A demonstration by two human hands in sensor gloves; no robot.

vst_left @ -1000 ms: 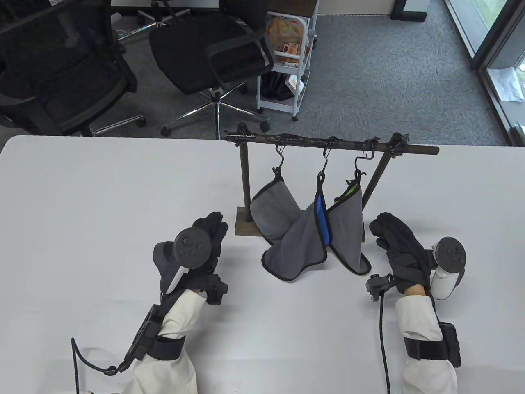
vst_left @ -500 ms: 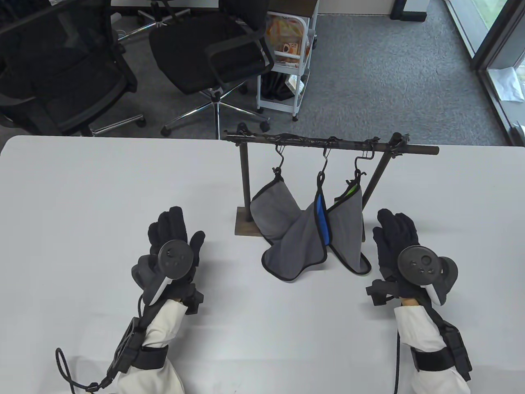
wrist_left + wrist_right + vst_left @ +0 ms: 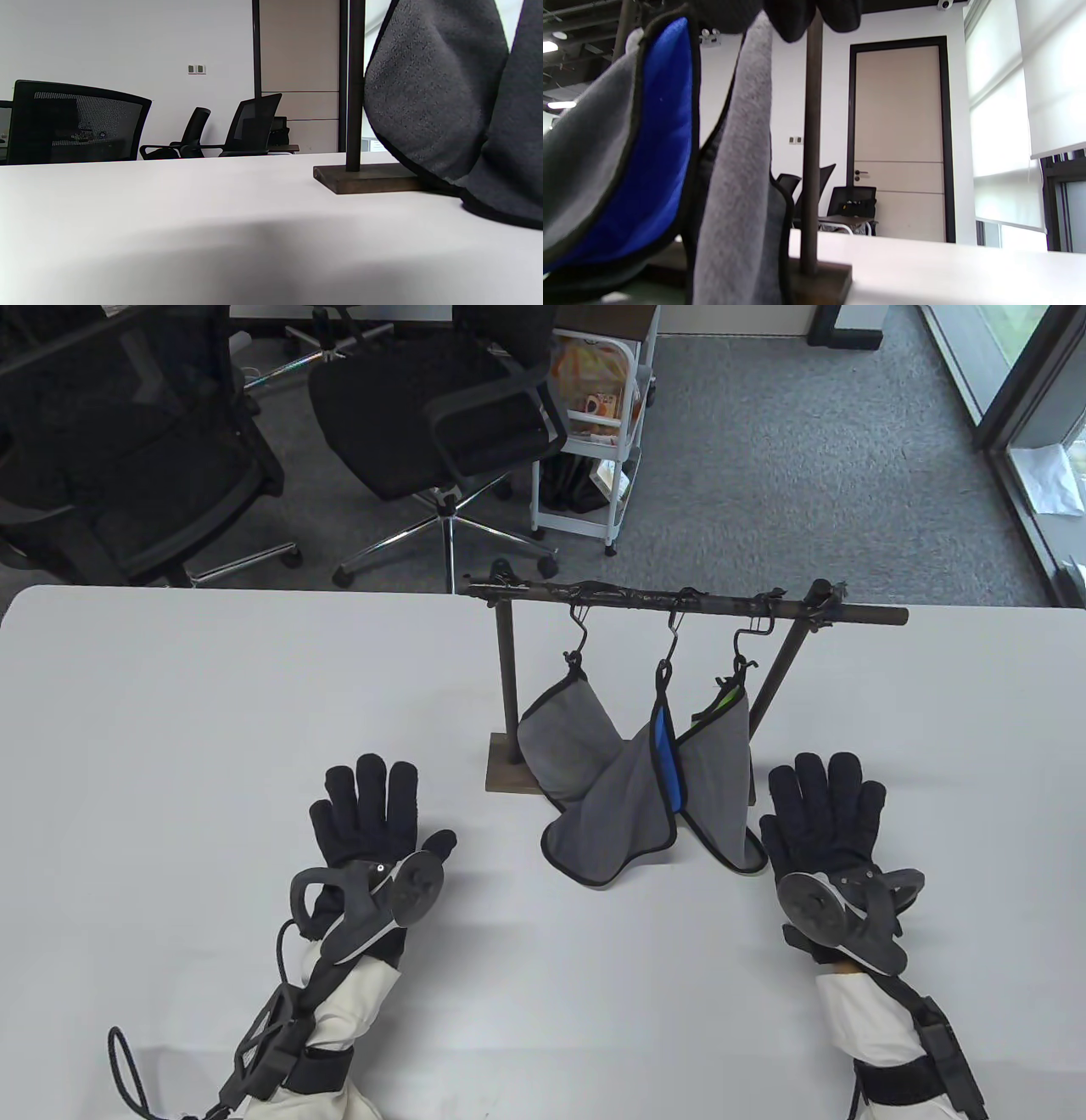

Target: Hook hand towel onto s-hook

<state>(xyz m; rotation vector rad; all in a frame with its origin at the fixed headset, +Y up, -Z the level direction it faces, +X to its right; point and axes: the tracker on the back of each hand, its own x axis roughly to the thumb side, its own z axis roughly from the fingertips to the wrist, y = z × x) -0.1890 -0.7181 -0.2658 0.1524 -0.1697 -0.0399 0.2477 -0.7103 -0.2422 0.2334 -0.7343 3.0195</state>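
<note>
A dark rail (image 3: pixel 679 602) on two posts carries three S-hooks. From each hook hangs a grey hand towel by its loop: a left towel (image 3: pixel 564 734), a middle towel with a blue side (image 3: pixel 666 755) and a right towel with a green side (image 3: pixel 721 768). Their lower ends lie on the white table (image 3: pixel 170 729). My left hand (image 3: pixel 365 814) lies flat and open on the table, left of the rack base (image 3: pixel 509 776). My right hand (image 3: pixel 827 814) lies flat and open, right of the towels. Neither hand holds anything. The towels also show in the left wrist view (image 3: pixel 437 97) and in the right wrist view (image 3: pixel 657 144).
Black office chairs (image 3: pixel 441 407) and a white rolling cart (image 3: pixel 594 415) stand on the carpet beyond the table's far edge. The right post (image 3: pixel 811 140) of the rack stands just ahead of my right hand.
Both hands have turned palm-down and spread flat on the table; the left hand also drew back to the left, away from the rack base. The towels have not moved.
</note>
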